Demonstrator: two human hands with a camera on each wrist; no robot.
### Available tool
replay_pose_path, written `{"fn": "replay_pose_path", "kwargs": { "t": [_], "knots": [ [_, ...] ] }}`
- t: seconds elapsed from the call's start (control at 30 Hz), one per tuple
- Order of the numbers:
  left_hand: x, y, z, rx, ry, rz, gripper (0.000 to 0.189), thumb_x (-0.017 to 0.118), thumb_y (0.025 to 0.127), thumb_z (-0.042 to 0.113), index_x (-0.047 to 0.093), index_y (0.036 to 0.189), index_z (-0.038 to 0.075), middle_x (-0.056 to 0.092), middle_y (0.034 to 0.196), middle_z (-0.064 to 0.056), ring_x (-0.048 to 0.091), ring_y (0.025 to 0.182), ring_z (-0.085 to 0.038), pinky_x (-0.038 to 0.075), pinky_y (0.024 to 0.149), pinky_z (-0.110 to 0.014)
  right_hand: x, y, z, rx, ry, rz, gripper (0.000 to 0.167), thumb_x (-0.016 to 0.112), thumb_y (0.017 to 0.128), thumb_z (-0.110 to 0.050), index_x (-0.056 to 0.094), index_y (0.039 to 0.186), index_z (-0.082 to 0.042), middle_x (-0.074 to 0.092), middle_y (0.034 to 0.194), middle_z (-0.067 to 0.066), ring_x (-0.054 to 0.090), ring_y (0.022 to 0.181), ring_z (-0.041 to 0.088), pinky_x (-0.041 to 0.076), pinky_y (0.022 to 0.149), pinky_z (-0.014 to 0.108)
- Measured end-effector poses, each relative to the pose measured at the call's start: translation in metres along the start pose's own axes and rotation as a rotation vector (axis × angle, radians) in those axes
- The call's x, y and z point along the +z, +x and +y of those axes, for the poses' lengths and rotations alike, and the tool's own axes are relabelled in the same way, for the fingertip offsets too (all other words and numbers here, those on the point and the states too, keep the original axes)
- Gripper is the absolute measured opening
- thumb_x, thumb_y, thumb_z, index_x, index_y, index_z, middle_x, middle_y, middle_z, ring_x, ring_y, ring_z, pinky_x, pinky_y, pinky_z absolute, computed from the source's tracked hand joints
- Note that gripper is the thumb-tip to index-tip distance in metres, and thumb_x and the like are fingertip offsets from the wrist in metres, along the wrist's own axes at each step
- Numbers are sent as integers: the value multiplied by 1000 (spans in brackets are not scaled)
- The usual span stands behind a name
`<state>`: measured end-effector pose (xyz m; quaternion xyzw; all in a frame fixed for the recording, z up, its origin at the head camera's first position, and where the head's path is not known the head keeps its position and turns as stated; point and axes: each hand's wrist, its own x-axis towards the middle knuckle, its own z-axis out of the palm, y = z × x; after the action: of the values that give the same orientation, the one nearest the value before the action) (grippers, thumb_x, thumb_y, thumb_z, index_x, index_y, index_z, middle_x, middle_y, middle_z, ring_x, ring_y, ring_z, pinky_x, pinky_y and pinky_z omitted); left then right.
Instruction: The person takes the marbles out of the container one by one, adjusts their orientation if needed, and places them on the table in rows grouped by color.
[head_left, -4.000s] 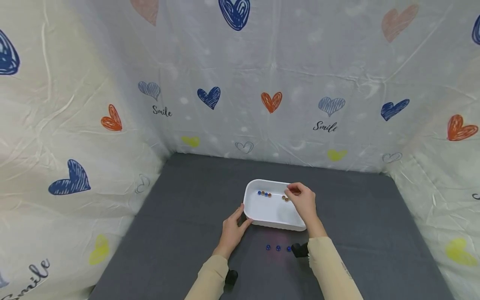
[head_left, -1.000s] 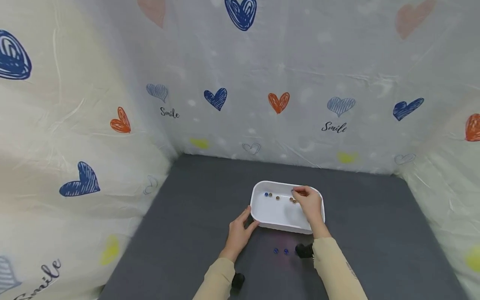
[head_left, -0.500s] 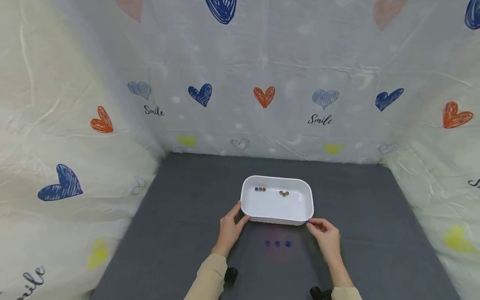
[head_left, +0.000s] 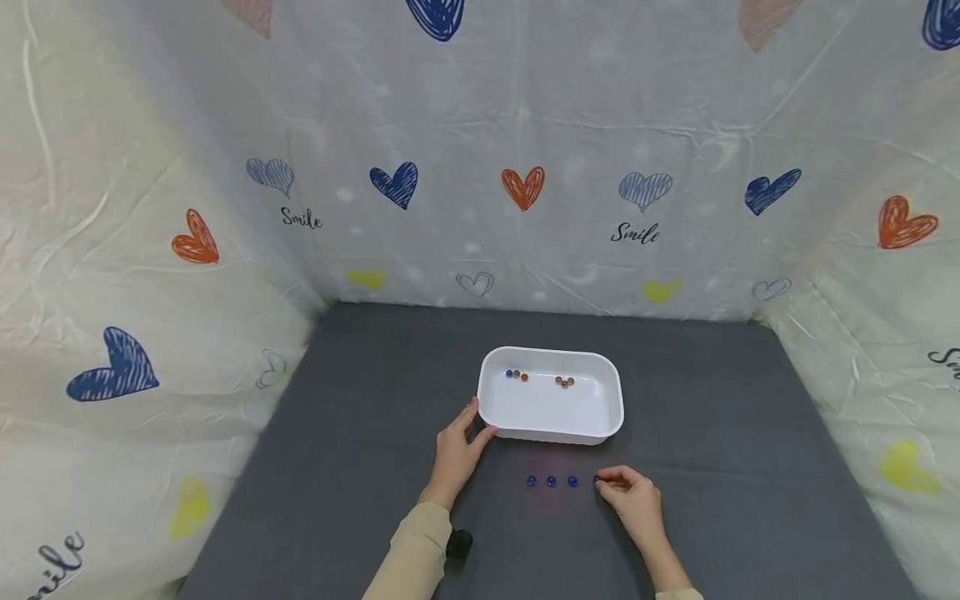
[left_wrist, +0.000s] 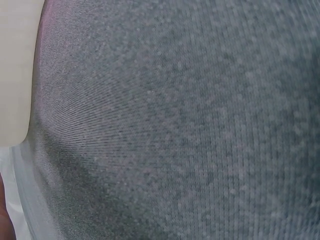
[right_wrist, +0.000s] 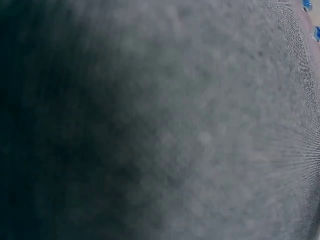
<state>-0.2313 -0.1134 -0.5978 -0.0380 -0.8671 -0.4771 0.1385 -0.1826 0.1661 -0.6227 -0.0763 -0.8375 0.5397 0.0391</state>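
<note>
In the head view my left hand [head_left: 455, 457] touches the near left corner of a white tray [head_left: 551, 437], its fingers fairly straight along the side and the thumb at the front. Between thumb and fingertips my right hand [head_left: 633, 504] pinches a small blue marble [head_left: 597, 479] at tabletop level. That marble is partly covered and lies just right of a row of three blue marbles [head_left: 552, 481] in front of the tray. Inside the tray are a blue marble [head_left: 509, 374], a brown one and an orange one [head_left: 524, 377], with three brownish marbles [head_left: 565, 384] farther right.
A dark grey cloth [head_left: 382, 392] covers the table. A light curtain [head_left: 450, 250] with printed hearts hangs at the back and both sides. The left wrist view shows mostly cloth and the tray's wall [left_wrist: 17, 75]. Two blue marbles [right_wrist: 316, 34] edge into the right wrist view.
My right hand has left the tray, come around its near right corner with a blue marble, and reached the right end of the row. The left hand has stayed at the tray's corner.
</note>
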Motion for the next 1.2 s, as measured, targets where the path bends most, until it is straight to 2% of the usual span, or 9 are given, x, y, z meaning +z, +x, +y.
{"fn": "replay_pose_path", "kwargs": {
  "t": [0.4, 0.53, 0.67, 0.77, 0.9, 1.0, 1.07, 1.2],
  "knots": [
    [-1, 0, 0, 29, -6, 4, 63, 71, 82, 20, 45, 135, -3, 44, 135, -23, 44, 122, -31, 45, 94, -32, 2, -1, 0, -24, -4, -7, 9, 74, 73, -2, 71, 81, -7, 66, 72, -1, 62, 63, 11, 52, 55, 20],
    [-1, 0, 2, 13, -10, 1, 63, 71, 83, 19, 44, 135, -3, 43, 135, -22, 43, 123, -29, 44, 95, -30, 0, -1, 0, -18, 27, -20, 11, 74, 74, -2, 71, 84, -5, 66, 74, 1, 62, 65, 12, 53, 56, 20],
    [-1, 0, 3, 1, -12, -3, 63, 71, 83, 19, 44, 135, -3, 42, 136, -22, 42, 123, -29, 44, 95, -31, -4, 1, -3, -27, 65, 8, 14, 75, 74, -2, 71, 88, -2, 68, 77, 4, 63, 67, 10, 53, 57, 19],
    [-1, 0, 3, 7, -10, 4, 63, 71, 83, 20, 44, 135, -3, 43, 136, -22, 43, 123, -30, 45, 95, -31, -8, 5, -9, -80, 89, 51, 15, 75, 75, -2, 70, 89, 0, 68, 79, 6, 63, 68, 10, 53, 57, 19],
    [-1, 0, 3, 19, -10, 12, 63, 71, 82, 19, 44, 135, -3, 44, 135, -22, 44, 122, -30, 45, 95, -31, -10, 21, -8, -237, 132, 99, 12, 74, 78, -7, 70, 89, -2, 67, 79, 5, 62, 69, 10, 51, 55, 17],
    [-1, 0, 2, 23, -9, 16, 63, 72, 82, 19, 45, 135, -3, 44, 135, -22, 44, 122, -30, 45, 95, -31, -10, 37, -11, -322, 178, 109, 12, 74, 79, -10, 70, 89, -4, 67, 79, 5, 62, 68, 11, 50, 54, 16],
    [-1, 0, 2, 26, -6, 18, 63, 72, 82, 18, 45, 134, -4, 44, 135, -22, 44, 122, -31, 45, 94, -31, -8, 51, -12, -341, 214, 97, 12, 74, 79, -12, 70, 89, -6, 67, 80, 6, 62, 69, 12, 51, 56, 18],
    [-1, 0, 2, 22, -11, 15, 63, 72, 81, 18, 45, 134, -4, 44, 134, -23, 44, 122, -31, 45, 94, -31, -8, 64, -46, -261, 172, 116, 13, 73, 78, -9, 70, 88, -2, 67, 79, 9, 63, 69, 16, 53, 57, 21]
  ]
}}
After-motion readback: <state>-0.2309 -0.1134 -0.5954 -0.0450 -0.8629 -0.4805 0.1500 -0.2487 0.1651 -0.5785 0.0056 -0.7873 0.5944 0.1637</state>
